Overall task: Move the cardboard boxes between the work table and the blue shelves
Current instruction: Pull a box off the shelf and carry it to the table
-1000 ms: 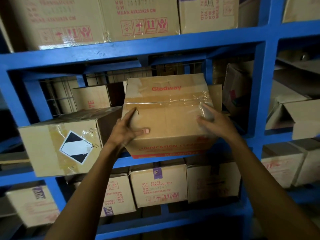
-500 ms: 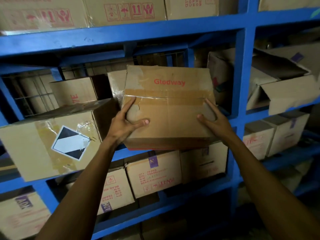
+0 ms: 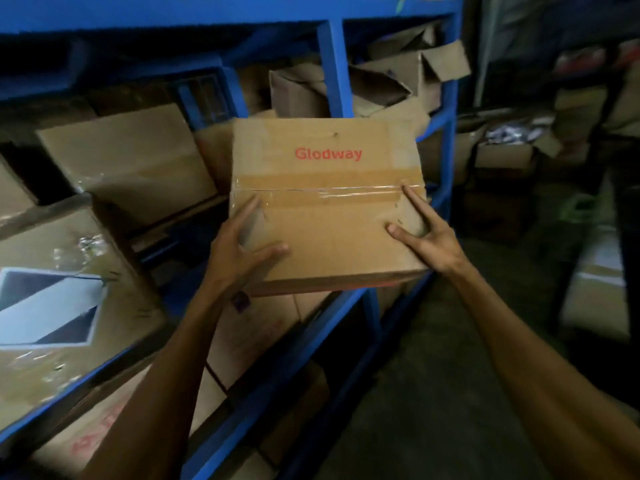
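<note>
Blue shelves [image 3: 332, 67] crammed with cartons behind. Glodway box [image 3: 325, 202] clear of the rack, clamped between left hand [image 3: 239, 258] and right hand [image 3: 429, 240], fingers [image 3: 414, 199] spread along both side edges, thumbs on top.

Bare grey concrete floor [image 3: 433, 393] lies open from 4 to 6 o'clock. The blue metal shelves [image 3: 332, 71] crowd 8 to 12 o'clock, their bays packed with brown cardboard boxes [image 3: 131, 161]. At 2 o'clock, more open cardboard boxes [image 3: 502, 157] stand on the floor.
</note>
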